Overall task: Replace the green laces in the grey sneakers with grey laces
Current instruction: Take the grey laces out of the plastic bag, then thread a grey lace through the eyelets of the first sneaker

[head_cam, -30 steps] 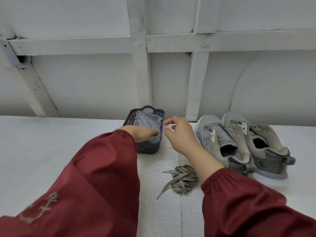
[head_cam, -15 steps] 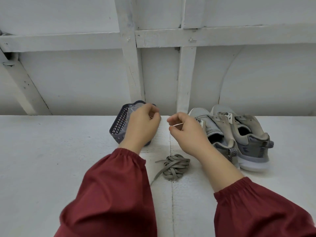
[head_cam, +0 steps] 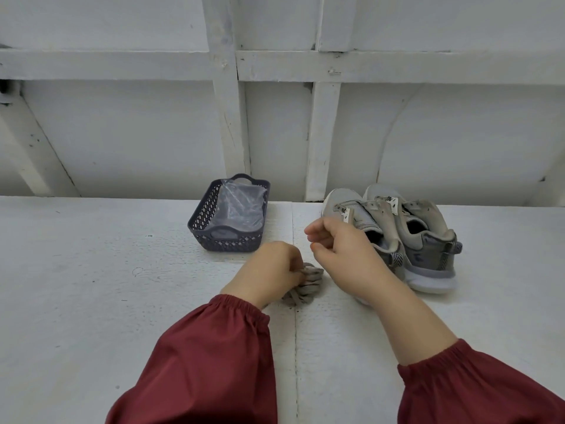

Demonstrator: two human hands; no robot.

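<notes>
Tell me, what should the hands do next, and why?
Probably lift the bundle of grey laces and loosen it: the left hand grips it on the table, and the sneakers beside it show no laces.
</notes>
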